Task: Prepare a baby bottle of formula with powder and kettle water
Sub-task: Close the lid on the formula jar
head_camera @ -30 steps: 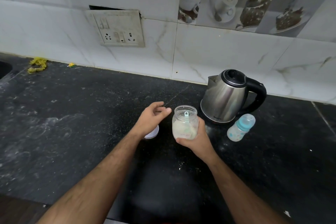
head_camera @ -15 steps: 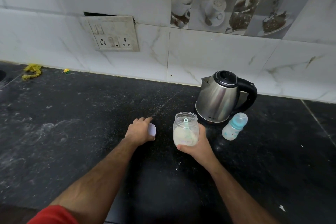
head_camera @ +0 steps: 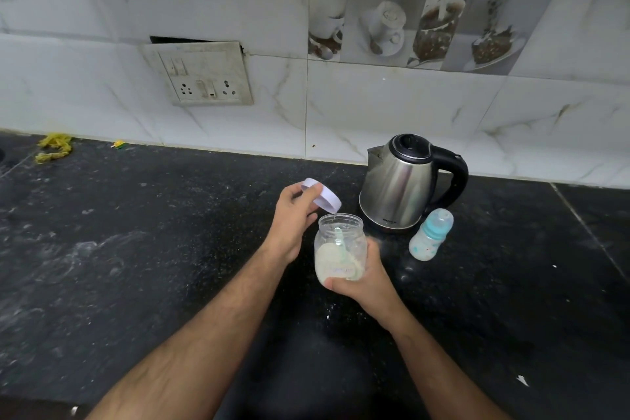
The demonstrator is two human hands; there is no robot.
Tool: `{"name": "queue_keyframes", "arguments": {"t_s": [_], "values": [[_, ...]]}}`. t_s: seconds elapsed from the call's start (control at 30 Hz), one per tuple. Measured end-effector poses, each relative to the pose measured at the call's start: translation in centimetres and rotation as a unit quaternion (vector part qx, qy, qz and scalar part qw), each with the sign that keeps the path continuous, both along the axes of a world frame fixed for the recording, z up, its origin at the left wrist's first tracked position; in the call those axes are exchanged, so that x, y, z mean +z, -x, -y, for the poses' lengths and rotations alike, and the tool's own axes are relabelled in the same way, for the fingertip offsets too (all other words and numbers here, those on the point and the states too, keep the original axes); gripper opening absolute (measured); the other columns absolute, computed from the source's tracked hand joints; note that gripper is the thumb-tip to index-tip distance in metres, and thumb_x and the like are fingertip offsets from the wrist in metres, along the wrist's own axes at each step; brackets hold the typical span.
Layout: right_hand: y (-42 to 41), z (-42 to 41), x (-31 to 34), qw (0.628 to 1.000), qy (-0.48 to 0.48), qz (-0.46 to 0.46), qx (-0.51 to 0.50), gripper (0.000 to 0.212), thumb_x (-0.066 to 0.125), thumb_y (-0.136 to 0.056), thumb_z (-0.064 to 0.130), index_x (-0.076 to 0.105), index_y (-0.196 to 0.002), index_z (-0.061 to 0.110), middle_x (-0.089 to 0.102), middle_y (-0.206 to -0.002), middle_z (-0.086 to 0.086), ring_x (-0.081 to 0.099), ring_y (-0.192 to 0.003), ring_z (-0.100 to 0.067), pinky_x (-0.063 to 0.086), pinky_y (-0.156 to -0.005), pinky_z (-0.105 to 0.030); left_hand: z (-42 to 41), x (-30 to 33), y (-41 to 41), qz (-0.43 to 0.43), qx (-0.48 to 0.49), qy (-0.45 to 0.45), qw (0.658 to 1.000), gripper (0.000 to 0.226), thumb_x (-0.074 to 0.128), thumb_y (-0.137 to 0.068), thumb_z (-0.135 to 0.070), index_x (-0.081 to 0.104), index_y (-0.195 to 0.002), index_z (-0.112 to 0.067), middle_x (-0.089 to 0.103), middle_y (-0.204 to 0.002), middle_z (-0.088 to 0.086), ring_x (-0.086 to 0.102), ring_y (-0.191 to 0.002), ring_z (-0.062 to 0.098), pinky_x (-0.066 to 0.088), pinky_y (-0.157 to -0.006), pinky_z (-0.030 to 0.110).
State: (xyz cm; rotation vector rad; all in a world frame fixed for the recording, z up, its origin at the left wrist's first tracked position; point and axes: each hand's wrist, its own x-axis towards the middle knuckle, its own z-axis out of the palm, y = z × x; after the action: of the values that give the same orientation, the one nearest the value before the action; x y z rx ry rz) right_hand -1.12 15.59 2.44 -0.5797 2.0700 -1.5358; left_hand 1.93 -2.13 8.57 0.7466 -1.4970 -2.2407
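Note:
My right hand [head_camera: 363,278] grips a clear plastic jar [head_camera: 341,249] of pale formula powder from below and behind; a small scoop stands inside it and its mouth is uncovered. My left hand [head_camera: 289,225] holds the jar's white lid [head_camera: 324,196] tilted, just above and left of the jar's mouth. A steel kettle [head_camera: 399,187] with a black handle and closed lid stands behind the jar. To the kettle's right front, a baby bottle [head_camera: 431,235] with a teal collar and teat stands on the counter.
The dark stone counter [head_camera: 136,249] is dusted with powder marks. A wall socket plate [head_camera: 201,75] sits on the tiled backsplash. A yellow scrap [head_camera: 54,147] lies at the far left by the wall.
My left hand reached down to the lid on the counter, picked it up and raised it toward the jar's mouth. The jar stayed in my right hand.

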Motion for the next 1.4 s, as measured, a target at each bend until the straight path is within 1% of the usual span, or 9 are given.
{"name": "queue_keyframes", "arguments": {"t_s": [0.13, 0.27, 0.5, 0.67, 0.8, 0.93, 1.07, 1.27, 1.4], "values": [[0.0, -0.5, 0.6, 1.000, 0.005, -0.001, -0.006, 0.090, 0.088, -0.050, 0.037, 0.036, -0.123, 0.043, 0.057, -0.123, 0.015, 0.058, -0.107, 0.008, 0.052, -0.082, -0.019, -1.1, 0.1, -0.7, -0.006, -0.035, 0.047, 0.998, 0.062, 0.075, -0.080, -0.032, 0.044, -0.133, -0.025, 0.063, -0.117, 0.007, 0.064, -0.115, 0.023, 0.049, -0.104, 0.041], [-0.1, -0.9, 1.2, 1.000, 0.010, 0.003, -0.002, 0.087, 0.088, -0.049, 0.036, 0.037, -0.118, 0.046, 0.058, -0.123, 0.014, 0.059, -0.105, 0.009, 0.052, -0.080, -0.017, -1.5, 0.2, -1.2, 0.015, -0.110, 0.137, 0.984, 0.059, 0.075, -0.085, -0.024, 0.047, -0.137, -0.028, 0.063, -0.123, 0.001, 0.064, -0.111, 0.012, 0.052, -0.087, 0.024], [-0.4, -1.4, 1.9, 1.000, 0.022, 0.016, 0.014, 0.086, 0.089, -0.050, 0.036, 0.039, -0.119, 0.046, 0.060, -0.122, 0.011, 0.062, -0.104, 0.006, 0.053, -0.077, -0.016, -1.6, 2.0, -1.5, 0.047, -0.212, 0.223, 0.950, 0.051, 0.062, -0.076, -0.033, 0.062, -0.126, -0.025, 0.064, -0.124, 0.000, 0.062, -0.114, 0.013, 0.051, -0.099, 0.032], [-0.6, -1.9, 2.4, 0.998, 0.050, 0.030, 0.030, 0.089, 0.090, -0.053, 0.030, 0.040, -0.125, 0.043, 0.060, -0.125, 0.010, 0.063, -0.110, 0.000, 0.054, -0.083, -0.021, -1.2, 3.5, -1.6, 0.052, -0.281, 0.272, 0.919, 0.038, 0.058, -0.085, -0.044, 0.069, -0.117, -0.029, 0.069, -0.117, -0.011, 0.066, -0.107, 0.006, 0.052, -0.091, 0.025], [-0.7, -2.1, 2.8, 0.997, 0.061, 0.041, 0.035, 0.089, 0.090, -0.055, 0.029, 0.041, -0.129, 0.038, 0.062, -0.126, 0.007, 0.064, -0.112, -0.004, 0.055, -0.084, -0.023, -1.9, 4.5, -1.1, 0.053, -0.254, 0.307, 0.916, 0.043, 0.039, -0.097, -0.062, 0.067, -0.121, -0.040, 0.057, -0.113, -0.033, 0.056, -0.101, -0.015, 0.042, -0.086, 0.016], [-0.6, -2.1, 3.4, 0.996, 0.071, 0.052, 0.032, 0.092, 0.090, -0.055, 0.030, 0.043, -0.135, 0.026, 0.064, -0.126, 0.001, 0.065, -0.113, -0.010, 0.055, -0.086, -0.026, -2.6, 4.0, -0.6, 0.067, -0.267, 0.287, 0.918, 0.031, 0.051, -0.099, -0.046, 0.070, -0.121, -0.034, 0.073, -0.110, -0.013, 0.070, -0.098, 0.003, 0.052, -0.090, 0.027], [-0.6, -1.8, 3.8, 0.997, 0.064, 0.045, 0.024, 0.091, 0.089, -0.056, 0.033, 0.045, -0.135, 0.022, 0.066, -0.125, -0.001, 0.066, -0.113, -0.013, 0.055, -0.094, -0.036, -2.5, 3.9, -0.1, 0.064, -0.267, 0.268, 0.923, 0.026, 0.058, -0.097, -0.033, 0.072, -0.119, -0.030, 0.071, -0.115, -0.015, 0.068, -0.104, 0.002, 0.052, -0.095, 0.028], [-1.3, -1.1, 4.6, 0.999, -0.026, -0.020, -0.022, 0.074, 0.085, -0.050, 0.046, 0.045, -0.112, 0.049, 0.066, -0.106, 0.019, 0.063, -0.095, 0.008, 0.049, -0.079, -0.020, -2.6, 3.4, -0.2, 0.078, -0.255, 0.302, 0.915, 0.022, 0.064, -0.092, -0.038, 0.073, -0.112, -0.036, 0.070, -0.112, -0.022, 0.065, -0.105, -0.001, 0.050, -0.099, 0.028], [-1.9, -0.7, 4.8, 0.994, -0.069, -0.072, -0.050, 0.087, 0.080, -0.046, 0.056, 0.039, -0.122, 0.048, 0.063, -0.102, 0.023, 0.061, -0.094, 0.005, 0.046, -0.073, -0.017, -2.8, 3.1, -0.2, 0.075, -0.222, 0.316, 0.920, 0.021, 0.066, -0.088, -0.041, 0.073, -0.108, -0.037, 0.070, -0.115, -0.019, 0.065, -0.107, 0.002, 0.050, -0.103, 0.033]]}}
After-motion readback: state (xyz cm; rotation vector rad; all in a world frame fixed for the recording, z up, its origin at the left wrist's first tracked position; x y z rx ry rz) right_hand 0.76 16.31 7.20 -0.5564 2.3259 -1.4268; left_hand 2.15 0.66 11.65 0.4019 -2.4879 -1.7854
